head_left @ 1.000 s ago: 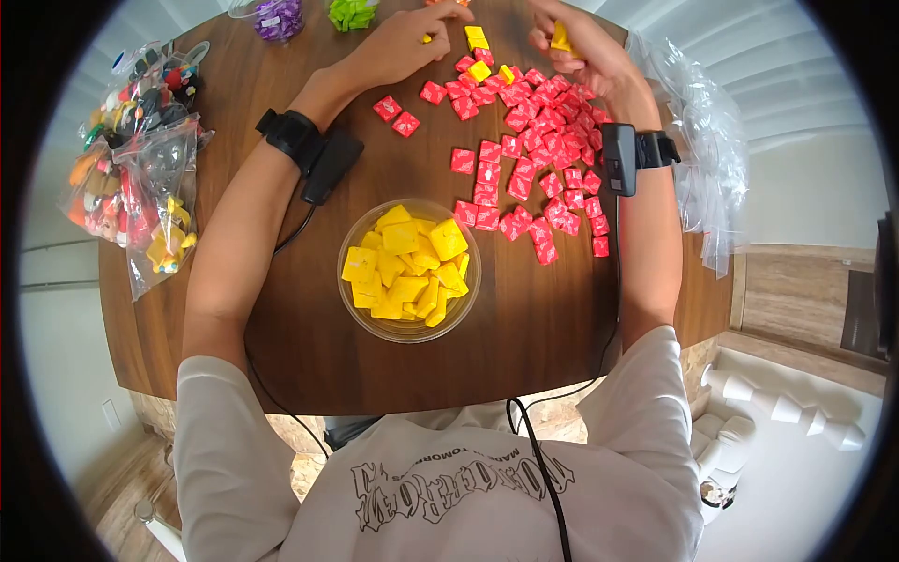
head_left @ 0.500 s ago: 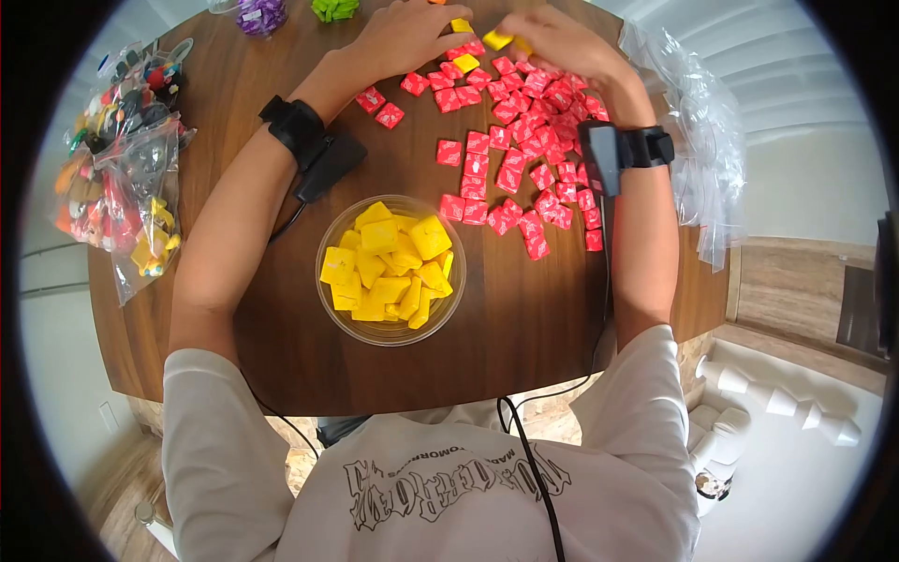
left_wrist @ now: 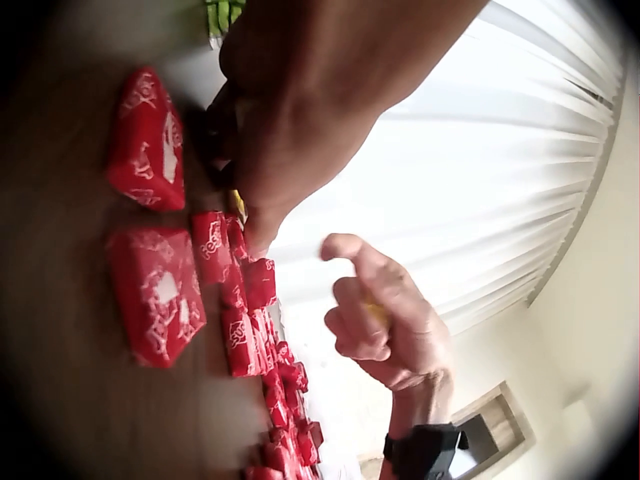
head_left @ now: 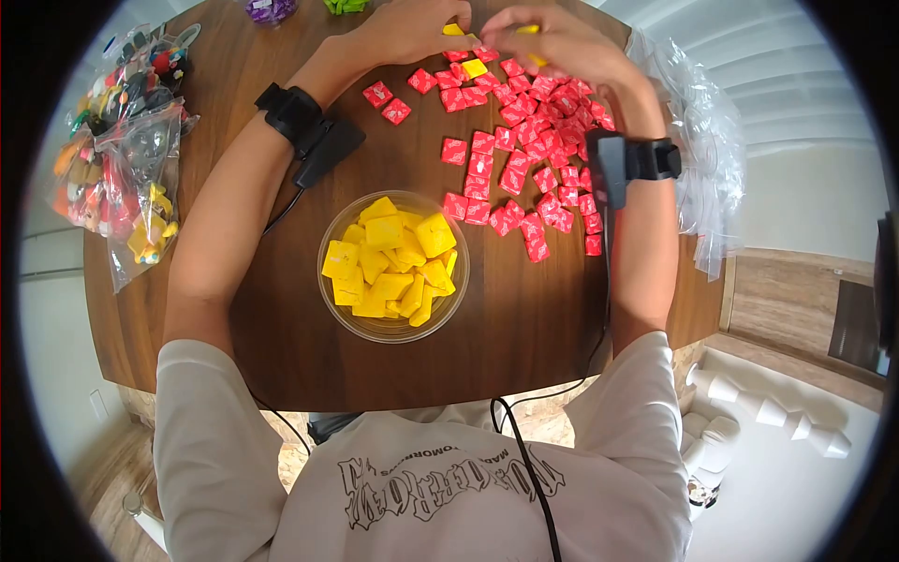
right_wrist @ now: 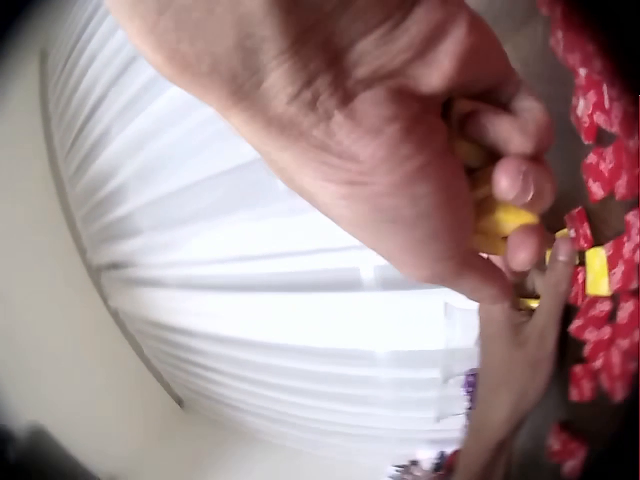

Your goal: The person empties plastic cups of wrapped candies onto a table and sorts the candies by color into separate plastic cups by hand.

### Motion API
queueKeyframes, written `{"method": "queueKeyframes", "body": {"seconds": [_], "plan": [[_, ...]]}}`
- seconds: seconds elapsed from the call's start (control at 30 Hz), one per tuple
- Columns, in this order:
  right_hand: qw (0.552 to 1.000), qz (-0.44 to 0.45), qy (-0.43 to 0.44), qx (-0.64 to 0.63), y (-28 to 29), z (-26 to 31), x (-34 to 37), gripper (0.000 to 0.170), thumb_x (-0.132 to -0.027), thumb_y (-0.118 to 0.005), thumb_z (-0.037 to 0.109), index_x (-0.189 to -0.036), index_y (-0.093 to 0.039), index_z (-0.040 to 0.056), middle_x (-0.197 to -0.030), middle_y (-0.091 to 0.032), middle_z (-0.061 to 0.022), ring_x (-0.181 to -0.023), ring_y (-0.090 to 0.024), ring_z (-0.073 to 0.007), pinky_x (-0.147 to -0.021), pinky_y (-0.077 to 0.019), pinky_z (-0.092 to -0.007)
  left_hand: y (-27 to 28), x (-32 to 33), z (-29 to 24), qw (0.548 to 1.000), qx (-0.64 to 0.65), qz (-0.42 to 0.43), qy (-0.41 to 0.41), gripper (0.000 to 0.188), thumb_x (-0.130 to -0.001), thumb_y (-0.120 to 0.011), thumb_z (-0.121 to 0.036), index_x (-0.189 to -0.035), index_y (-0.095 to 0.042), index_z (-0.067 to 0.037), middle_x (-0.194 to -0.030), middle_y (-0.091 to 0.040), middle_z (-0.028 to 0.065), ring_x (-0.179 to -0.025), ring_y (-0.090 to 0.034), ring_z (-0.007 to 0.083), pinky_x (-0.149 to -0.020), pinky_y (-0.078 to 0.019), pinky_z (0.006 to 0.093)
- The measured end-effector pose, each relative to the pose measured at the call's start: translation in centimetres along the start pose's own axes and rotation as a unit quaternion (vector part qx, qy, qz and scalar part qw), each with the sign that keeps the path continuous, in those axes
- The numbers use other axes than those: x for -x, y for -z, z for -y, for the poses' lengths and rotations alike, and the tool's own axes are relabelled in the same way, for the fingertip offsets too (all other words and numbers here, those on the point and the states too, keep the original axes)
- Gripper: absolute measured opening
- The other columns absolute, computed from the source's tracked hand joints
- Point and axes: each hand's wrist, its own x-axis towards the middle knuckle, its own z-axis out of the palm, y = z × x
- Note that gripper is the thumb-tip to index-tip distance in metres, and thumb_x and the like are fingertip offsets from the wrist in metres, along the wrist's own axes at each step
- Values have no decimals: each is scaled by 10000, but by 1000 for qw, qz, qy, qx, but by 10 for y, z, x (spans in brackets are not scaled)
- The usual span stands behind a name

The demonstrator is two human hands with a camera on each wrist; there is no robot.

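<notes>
At the far side of the table, my left hand point(head_left: 412, 33) pinches a yellow square candy point(head_left: 453, 29) between thumb and fingers. My right hand point(head_left: 562, 47) is close beside it, its fingers curled round several yellow candies point(right_wrist: 505, 222) that partly show in the right wrist view. Just below the hands, another yellow candy point(head_left: 475, 67) lies among red wrapped candies point(head_left: 538, 122), which have white print and spread over the table's right half. Nearer the body, a clear round bowl point(head_left: 393, 338) is filled with yellow candies point(head_left: 384, 232).
Clear bags of small toy figures point(head_left: 122, 178) lie at the left edge of the table point(head_left: 309, 375). Empty clear plastic bags point(head_left: 702, 159) are along the right edge. Purple point(head_left: 272, 9) and green pieces point(head_left: 346, 6) stand at the far left. Cables run from both wrist cameras.
My right hand has come left and turned palm down, close to the left hand. The small yellow candy near it has gone from among the red ones. The left hand has closed on a yellow candy.
</notes>
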Motion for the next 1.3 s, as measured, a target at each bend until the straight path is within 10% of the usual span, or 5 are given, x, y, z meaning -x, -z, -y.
{"method": "queueKeyframes", "body": {"seconds": [0.47,0.53,0.67,1.13,1.3], "plan": [[928,-40,19,371,-34,-22,-15,376,-928,-727,359,-1105,-671,32,-897,-714,-159,-831,-686,-314,-738,-513,-414,22,9,4,999,32,-21,-8,335,-864,-674,-267,-782,-432,-50,-689,-459,104,-631,-509,228,-624,-404,391],[924,-75,27,373,-36,-36,-25,388,-925,-728,368,-1111,-673,32,-922,-720,-157,-852,-687,-320,-753,-520,-408,62,24,-29,997,66,-27,-15,346,-1010,-612,-243,-807,-710,19,-670,-673,148,-576,-647,252,-561,-498,411],[927,-83,31,364,-40,-38,-29,527,-884,-760,436,-1267,-611,106,-1082,-731,-162,-1038,-692,-374,-851,-530,-486,113,94,-118,975,222,29,-2,306,-833,-641,-134,-806,-346,-58,-729,-278,14,-682,-370,60,-617,-333,269],[884,-152,112,428,-30,-41,-28,293,-974,-663,287,-994,-729,2,-910,-751,-199,-764,-726,-316,-659,-582,-409,92,173,-203,968,140,-206,6,20,-826,-639,8,-826,-657,1,-835,-636,73,-693,-591,154,-644,-460,266],[944,-122,51,304,-13,-20,-9,280,-915,-684,235,-1069,-744,9,-1054,-749,-229,-983,-713,-407,-879,-563,-467,85,173,-206,967,139,-215,2,57,-807,-693,-5,-784,-641,3,-779,-621,83,-665,-609,223,-608,-485,305]]}}
